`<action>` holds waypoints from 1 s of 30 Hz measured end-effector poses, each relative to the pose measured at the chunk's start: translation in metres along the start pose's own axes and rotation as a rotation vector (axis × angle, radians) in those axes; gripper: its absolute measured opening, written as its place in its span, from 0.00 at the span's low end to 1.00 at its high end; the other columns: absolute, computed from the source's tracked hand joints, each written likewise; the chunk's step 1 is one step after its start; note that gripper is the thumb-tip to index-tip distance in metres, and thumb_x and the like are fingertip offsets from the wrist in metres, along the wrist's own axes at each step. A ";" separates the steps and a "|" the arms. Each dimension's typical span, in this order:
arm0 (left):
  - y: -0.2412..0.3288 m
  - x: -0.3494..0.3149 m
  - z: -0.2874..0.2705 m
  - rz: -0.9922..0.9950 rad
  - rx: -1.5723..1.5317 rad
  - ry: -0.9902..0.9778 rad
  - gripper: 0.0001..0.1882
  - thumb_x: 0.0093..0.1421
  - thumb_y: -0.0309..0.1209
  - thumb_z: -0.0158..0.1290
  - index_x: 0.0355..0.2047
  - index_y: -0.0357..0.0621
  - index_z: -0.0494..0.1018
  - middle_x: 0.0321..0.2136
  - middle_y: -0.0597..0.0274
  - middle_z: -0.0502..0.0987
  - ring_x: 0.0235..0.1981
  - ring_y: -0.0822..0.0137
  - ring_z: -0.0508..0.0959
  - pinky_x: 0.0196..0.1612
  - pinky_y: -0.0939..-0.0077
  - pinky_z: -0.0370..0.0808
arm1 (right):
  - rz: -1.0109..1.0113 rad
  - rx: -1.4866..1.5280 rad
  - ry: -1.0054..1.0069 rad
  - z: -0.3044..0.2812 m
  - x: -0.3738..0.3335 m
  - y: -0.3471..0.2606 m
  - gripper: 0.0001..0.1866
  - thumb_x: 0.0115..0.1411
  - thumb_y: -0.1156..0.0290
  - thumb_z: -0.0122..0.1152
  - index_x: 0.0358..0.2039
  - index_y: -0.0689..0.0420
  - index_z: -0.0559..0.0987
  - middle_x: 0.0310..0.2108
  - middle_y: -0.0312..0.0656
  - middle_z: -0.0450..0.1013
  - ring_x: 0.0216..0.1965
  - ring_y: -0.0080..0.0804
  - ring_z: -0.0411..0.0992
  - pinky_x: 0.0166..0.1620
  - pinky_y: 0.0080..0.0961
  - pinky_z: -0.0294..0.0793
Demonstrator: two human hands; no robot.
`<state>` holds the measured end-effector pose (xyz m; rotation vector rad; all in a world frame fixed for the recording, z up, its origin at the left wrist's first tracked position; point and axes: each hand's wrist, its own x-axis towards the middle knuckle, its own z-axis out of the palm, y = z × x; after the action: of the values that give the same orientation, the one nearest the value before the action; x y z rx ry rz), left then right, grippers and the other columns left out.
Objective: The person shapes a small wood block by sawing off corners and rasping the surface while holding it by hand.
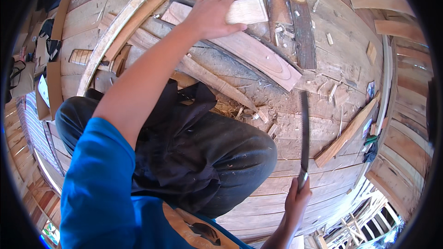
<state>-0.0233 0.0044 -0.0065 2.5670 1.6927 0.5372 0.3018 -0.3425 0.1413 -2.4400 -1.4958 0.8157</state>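
My left hand point(213, 13) reaches far forward, its fingers and thumb around one end of a pale, freshly cut wooden block point(248, 10). Beneath that block lies a long plank point(258, 55) with curved grain, slanting across the floor, dark along its edges. Off to the right, my right hand point(297, 198) is closed round the handle of a machete point(304, 133). Its long, narrow dark blade points away from me, its tip close to the plank's near end but apart from it. Part of the pale block is hidden under my left hand.
Bark-edged slabs point(303, 32) lie beyond the plank. A curved strip point(106, 37) and a tapered piece point(217, 80) lie on the left and nearer my knee. Chips litter the board floor point(295, 124). A loose plank point(348, 131) lies right; a cardboard box point(54, 87) stands left.
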 end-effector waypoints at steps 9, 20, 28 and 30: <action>0.048 -0.026 -0.139 -0.110 -0.726 0.035 0.35 0.50 0.47 0.65 0.44 0.30 0.63 0.35 0.39 0.77 0.38 0.48 0.80 0.42 0.60 0.76 | 0.211 0.854 0.082 0.028 -0.057 -0.061 0.09 0.66 0.69 0.53 0.32 0.59 0.68 0.13 0.31 0.64 0.13 0.16 0.62 0.17 0.17 0.60; 0.023 -0.088 -0.265 -0.274 -1.467 0.133 0.23 0.59 0.28 0.59 0.49 0.35 0.60 0.41 0.57 0.73 0.44 0.73 0.72 0.48 0.76 0.70 | 0.157 0.881 -0.162 0.070 -0.050 -0.100 0.19 0.60 0.70 0.63 0.14 0.58 0.68 0.09 0.37 0.66 0.08 0.24 0.66 0.12 0.24 0.68; 0.010 -0.125 -0.331 -0.048 -1.596 0.254 0.26 0.61 0.28 0.56 0.51 0.34 0.55 0.44 0.54 0.69 0.45 0.70 0.73 0.46 0.75 0.72 | 0.206 0.814 -0.097 0.074 -0.047 -0.108 0.19 0.59 0.71 0.62 0.14 0.58 0.67 0.09 0.38 0.64 0.07 0.27 0.64 0.10 0.28 0.68; 0.006 -0.133 -0.344 -0.003 -1.587 0.268 0.26 0.60 0.29 0.57 0.50 0.34 0.55 0.43 0.54 0.69 0.44 0.70 0.73 0.46 0.75 0.72 | 0.224 0.820 -0.100 0.076 -0.047 -0.107 0.19 0.60 0.72 0.61 0.14 0.58 0.67 0.08 0.39 0.64 0.07 0.27 0.64 0.10 0.28 0.68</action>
<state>-0.1662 -0.1754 0.2819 1.2949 0.6120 1.4426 0.1629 -0.3420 0.1384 -1.9511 -0.6809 1.2878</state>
